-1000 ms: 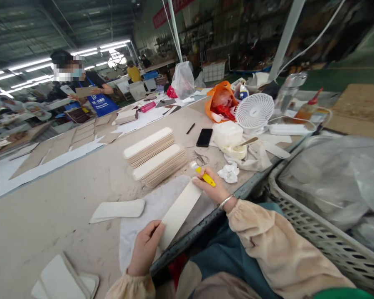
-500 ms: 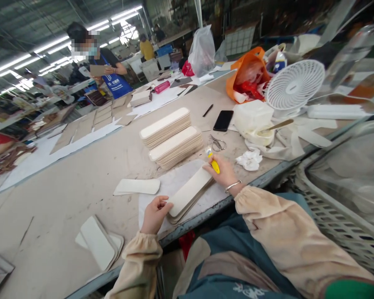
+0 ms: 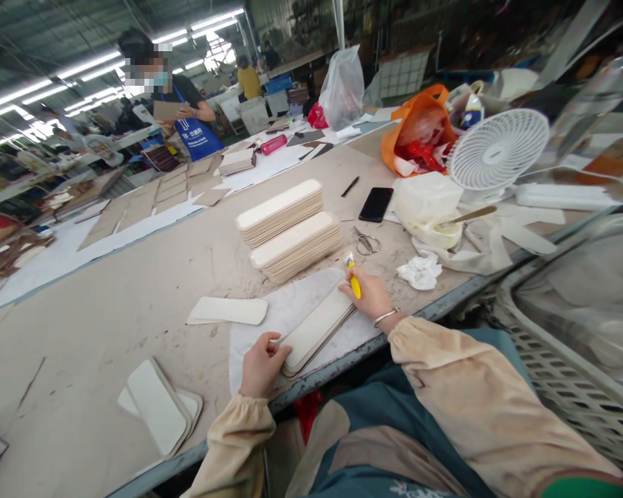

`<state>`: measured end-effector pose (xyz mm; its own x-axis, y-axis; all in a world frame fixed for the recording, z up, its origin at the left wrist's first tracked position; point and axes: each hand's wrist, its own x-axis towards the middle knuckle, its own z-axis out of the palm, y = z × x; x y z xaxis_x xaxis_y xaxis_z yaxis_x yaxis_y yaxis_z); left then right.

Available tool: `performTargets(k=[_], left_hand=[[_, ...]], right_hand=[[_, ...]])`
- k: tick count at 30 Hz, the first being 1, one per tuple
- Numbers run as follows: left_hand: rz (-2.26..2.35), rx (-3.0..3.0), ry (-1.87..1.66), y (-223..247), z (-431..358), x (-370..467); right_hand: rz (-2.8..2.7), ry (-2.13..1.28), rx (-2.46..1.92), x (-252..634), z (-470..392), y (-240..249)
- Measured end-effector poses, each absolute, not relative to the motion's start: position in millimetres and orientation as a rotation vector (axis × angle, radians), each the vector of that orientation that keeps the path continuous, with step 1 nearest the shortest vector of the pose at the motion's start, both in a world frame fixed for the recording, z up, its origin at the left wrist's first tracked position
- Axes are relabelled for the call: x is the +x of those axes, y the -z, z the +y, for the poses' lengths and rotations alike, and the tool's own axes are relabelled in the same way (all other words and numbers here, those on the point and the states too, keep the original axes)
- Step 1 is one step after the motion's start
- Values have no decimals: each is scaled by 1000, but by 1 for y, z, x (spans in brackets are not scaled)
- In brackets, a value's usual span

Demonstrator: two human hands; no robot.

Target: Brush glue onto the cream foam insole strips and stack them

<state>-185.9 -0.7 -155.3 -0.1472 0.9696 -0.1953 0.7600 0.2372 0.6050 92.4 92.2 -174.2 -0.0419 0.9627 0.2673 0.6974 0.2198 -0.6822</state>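
Observation:
A short pile of long, cream panels with rounded corners (image 3: 316,326) lies slanted on a white sheet at the table's near edge. My left hand (image 3: 264,364) is closed at the pile's left end, thumb on the top panel's edge. My right hand (image 3: 372,293) is at the far right end, its fingers touching the panels there. Wrapped in that hand is a small yellow-handled tool (image 3: 355,285) with a pale tip pointing up and away; its exact kind is unclear. Behind the pile stand two tall stacks of similar panels (image 3: 297,238).
Loose panels (image 3: 228,310) lie left of the sheet, and more (image 3: 163,408) near the front edge. To the right are scissors (image 3: 367,241), a phone (image 3: 376,205), crumpled tissue (image 3: 420,271), a white tub (image 3: 428,200) and a fan (image 3: 498,151). A co-worker (image 3: 187,114) stands across the table.
The view has shifted slightly. The pile under my hands looks thinner than before, while both hands keep nearly the same places at its ends.

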Motion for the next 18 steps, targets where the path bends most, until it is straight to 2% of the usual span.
performTargets(k=[11,18], left_hand=[[1967,1733,-335,153,1,-185],[1954,1796,-292,154,1,-185]], right_hand=[[-1851,-400,-1684,96,91,172],[-1824,-516,-1738,103,90,171]])
